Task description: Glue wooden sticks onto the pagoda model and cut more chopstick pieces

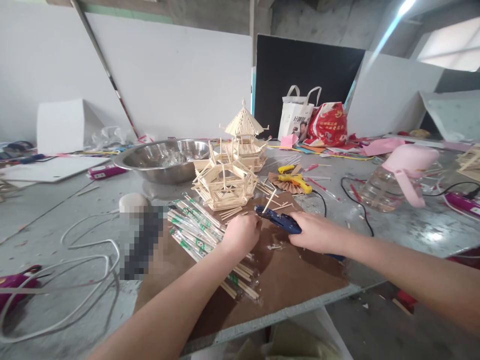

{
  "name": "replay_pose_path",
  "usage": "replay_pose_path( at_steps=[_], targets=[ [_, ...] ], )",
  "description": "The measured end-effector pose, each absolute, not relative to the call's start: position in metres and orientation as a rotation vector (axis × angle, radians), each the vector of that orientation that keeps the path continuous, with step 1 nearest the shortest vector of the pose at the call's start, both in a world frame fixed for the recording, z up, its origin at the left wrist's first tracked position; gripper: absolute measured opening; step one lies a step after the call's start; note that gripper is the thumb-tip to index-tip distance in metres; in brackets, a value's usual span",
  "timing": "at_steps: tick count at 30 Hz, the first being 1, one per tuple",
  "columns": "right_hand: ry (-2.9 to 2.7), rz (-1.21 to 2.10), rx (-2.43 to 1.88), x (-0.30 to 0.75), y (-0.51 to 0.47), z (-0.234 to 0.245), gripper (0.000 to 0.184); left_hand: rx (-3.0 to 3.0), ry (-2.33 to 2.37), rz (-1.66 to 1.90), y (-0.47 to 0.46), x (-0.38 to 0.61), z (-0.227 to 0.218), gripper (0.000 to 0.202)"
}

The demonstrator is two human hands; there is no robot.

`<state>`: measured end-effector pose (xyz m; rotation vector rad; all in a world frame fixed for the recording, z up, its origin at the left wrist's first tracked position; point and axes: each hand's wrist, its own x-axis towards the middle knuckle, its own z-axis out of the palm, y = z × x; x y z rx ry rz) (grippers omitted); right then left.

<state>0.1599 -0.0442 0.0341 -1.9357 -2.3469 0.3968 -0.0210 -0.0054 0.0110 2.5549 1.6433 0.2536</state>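
Note:
My right hand (309, 232) grips dark blue hand cutters (279, 220), whose head points left. A short pale wooden stick (269, 201) stands slanted at the jaws. Close to the cutter head, my left hand (242, 234) is closed, and its fingers hide whatever is in them. Wrapped chopsticks (197, 227) with green print lie in a pile under and beside my left hand. Just beyond the hands stands an open stick framework (225, 187). Behind it rises a stick pavilion (243, 127) with a pointed roof. Cut sticks (281, 206) lie near the cutters.
A brown board (300, 285) covers the table's front edge. To the left are a steel basin (161, 170) and a white cable (108, 270). Yellow glue guns (296, 181) and a pink-lidded jug (393, 180) stand to the right. Bags (328, 125) sit at the back.

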Motion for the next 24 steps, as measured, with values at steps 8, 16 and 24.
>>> replay_pose_path(
  at_steps=[8, 16, 24],
  targets=[
    [-2.341, 0.409, -1.937, 0.1604, -0.0449, 0.0351, 0.018, 2.571, 1.641, 0.222, -0.005, -0.0208, 0.0091, 0.029],
    [-2.366, 0.35, -1.954, 0.1591, -0.0441, 0.0342, 0.019, 2.564, 1.644, 0.198, -0.0048, -0.0196, 0.0097, 0.03],
    [-2.399, 0.307, -1.964, 0.158, -0.0443, 0.0326, 0.022, 2.536, 1.668, 0.159, -0.0038, -0.0193, 0.0093, 0.03]
  ],
)
